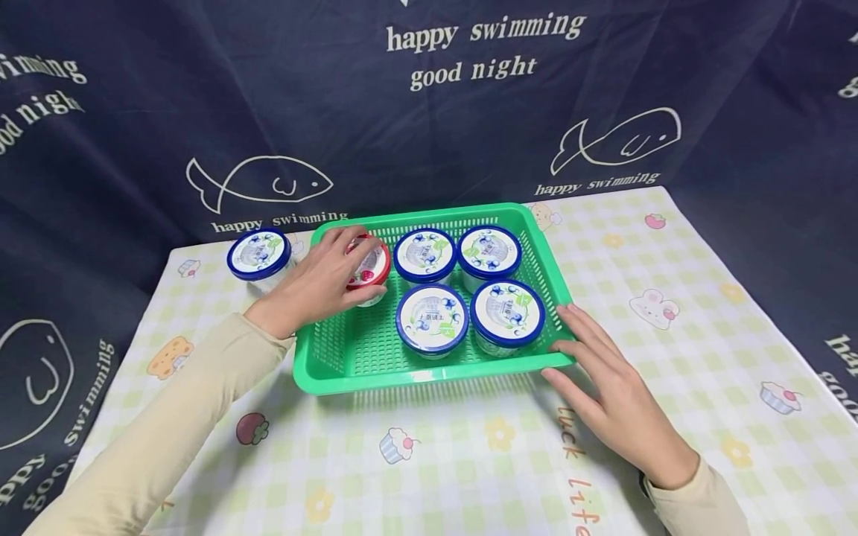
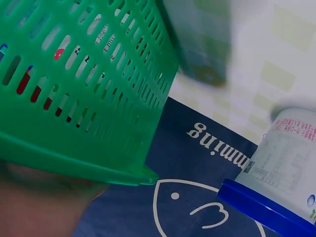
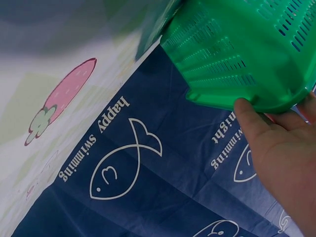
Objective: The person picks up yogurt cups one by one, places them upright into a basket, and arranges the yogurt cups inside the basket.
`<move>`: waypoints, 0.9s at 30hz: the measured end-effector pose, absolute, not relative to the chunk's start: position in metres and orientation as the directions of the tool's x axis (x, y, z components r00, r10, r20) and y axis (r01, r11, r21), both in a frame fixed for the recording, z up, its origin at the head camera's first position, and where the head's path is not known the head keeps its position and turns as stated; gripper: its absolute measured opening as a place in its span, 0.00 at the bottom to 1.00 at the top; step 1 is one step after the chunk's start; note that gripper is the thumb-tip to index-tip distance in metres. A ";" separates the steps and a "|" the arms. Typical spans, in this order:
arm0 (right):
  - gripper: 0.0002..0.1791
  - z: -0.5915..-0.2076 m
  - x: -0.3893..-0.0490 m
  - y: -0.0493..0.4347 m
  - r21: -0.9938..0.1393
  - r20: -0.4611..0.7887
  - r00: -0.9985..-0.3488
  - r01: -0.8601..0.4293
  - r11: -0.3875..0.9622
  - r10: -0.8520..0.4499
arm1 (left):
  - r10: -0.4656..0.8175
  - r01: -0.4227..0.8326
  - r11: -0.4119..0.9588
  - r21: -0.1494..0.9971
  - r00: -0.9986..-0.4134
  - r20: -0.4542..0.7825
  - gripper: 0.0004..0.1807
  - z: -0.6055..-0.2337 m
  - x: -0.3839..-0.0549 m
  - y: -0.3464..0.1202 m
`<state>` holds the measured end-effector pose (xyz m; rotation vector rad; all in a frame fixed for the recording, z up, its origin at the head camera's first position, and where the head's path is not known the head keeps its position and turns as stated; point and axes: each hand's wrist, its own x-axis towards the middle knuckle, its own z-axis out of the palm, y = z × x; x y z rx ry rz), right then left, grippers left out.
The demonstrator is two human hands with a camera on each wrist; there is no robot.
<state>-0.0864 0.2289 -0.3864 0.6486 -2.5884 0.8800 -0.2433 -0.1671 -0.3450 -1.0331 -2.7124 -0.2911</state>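
In the head view a green plastic basket [image 1: 436, 380] sits on the table, holding several lidded cups. My left hand [image 1: 322, 279] reaches over the basket's left rim and grips a cup with a red lid [image 1: 375, 269], its fingers partly covering the lid. To the right of it are blue-lidded cups [image 1: 431, 318] with blueberry pictures. My right hand [image 1: 610, 387] holds the basket's near right corner, thumb outside and fingers over the rim; in the right wrist view its thumb [image 3: 252, 118] touches the rim. The left wrist view shows the red-lidded cup only through the basket's slots.
Another blue-lidded cup [image 1: 259, 254] stands outside the basket, on the table to its left, close behind my left wrist. A pale checked cloth [image 1: 456, 476] with printed cartoons covers the table. Dark blue curtains [image 1: 442, 134] hang along the back and sides.
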 end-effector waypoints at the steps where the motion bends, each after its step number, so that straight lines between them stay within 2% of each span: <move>1: 0.18 -0.386 -0.086 0.229 -0.487 0.439 -0.843 -0.514 0.707 -0.311 | 0.629 0.673 0.732 0.104 -0.727 0.275 0.37 -0.346 -0.244 -0.167; 27: 0.18 -0.384 -0.085 0.228 -0.480 0.422 -0.850 -0.504 0.718 -0.315 | 0.622 0.657 0.744 0.123 -0.748 0.230 0.39 -0.353 -0.245 -0.163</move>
